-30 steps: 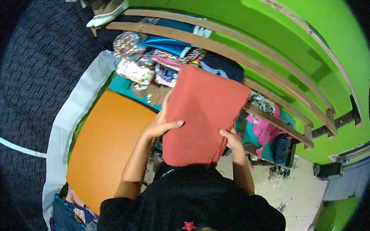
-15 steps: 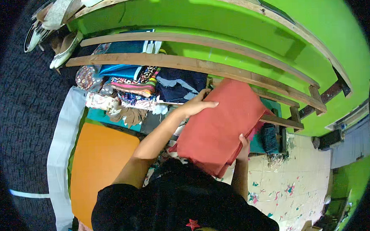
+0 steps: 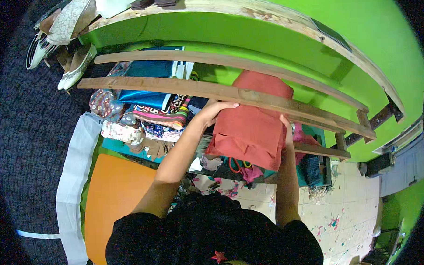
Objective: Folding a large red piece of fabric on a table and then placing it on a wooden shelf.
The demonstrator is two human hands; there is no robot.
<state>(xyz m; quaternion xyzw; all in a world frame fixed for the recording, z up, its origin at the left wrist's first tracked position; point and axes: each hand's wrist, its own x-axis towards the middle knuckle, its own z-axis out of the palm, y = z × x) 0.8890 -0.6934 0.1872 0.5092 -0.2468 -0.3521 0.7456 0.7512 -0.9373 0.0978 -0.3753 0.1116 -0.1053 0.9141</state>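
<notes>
A thick bundle of folded red cloth [image 3: 251, 131] lies between my hands, its far part passing beneath a wooden slat. My left hand [image 3: 215, 112] grips its left edge, thumb on top and the other fingers mostly hidden. At the right edge, my right hand [image 3: 286, 126] holds the bundle from the side, its fingers largely out of sight. Left of the bundle are piles of folded fabric, among them a striped cloth [image 3: 160, 118] and a shiny blue cloth [image 3: 143, 98]. Pink fabric [image 3: 303, 136] shows just beyond my right hand.
Two long wooden slats [image 3: 173, 83] cross above the fabric shelf. A rough plank [image 3: 245, 7] runs higher along the green wall. Pale shoes [image 3: 79, 67] stand at the far left. An orange panel [image 3: 118, 201] is by my left arm. Scraps litter the tiled floor [image 3: 338, 198].
Both hands have pushed the red cloth away from my body and slightly left, so its far end now sits under the front slat. Dark cloth left of it is now mostly covered.
</notes>
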